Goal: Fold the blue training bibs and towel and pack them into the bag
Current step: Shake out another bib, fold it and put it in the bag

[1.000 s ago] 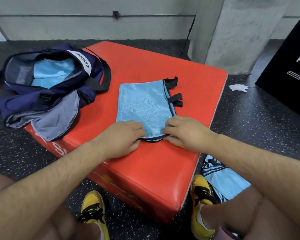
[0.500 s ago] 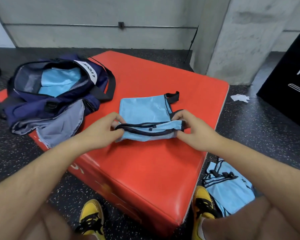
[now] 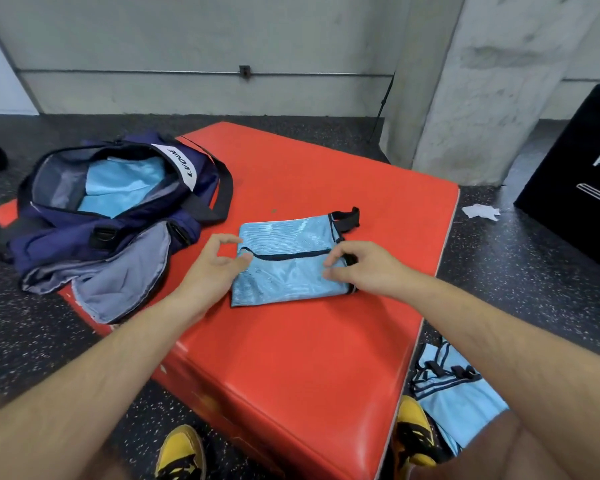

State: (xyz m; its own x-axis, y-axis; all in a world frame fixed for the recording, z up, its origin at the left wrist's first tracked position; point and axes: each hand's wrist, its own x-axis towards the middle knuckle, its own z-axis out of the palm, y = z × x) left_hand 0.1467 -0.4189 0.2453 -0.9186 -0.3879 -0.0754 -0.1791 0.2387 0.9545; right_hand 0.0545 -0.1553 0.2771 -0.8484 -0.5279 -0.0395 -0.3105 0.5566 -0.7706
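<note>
Bib [image 3: 284,278] on pad [image 3: 309,358] 1 | bag [image 3: 84,233] 1 | left hand [image 3: 212,271], right hand [image 3: 364,271]: grip loose

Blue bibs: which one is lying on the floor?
The loose bib by the yellow shoe at lower right. The folded bib lies on the red box; a third bib sits inside the navy bag.
</note>
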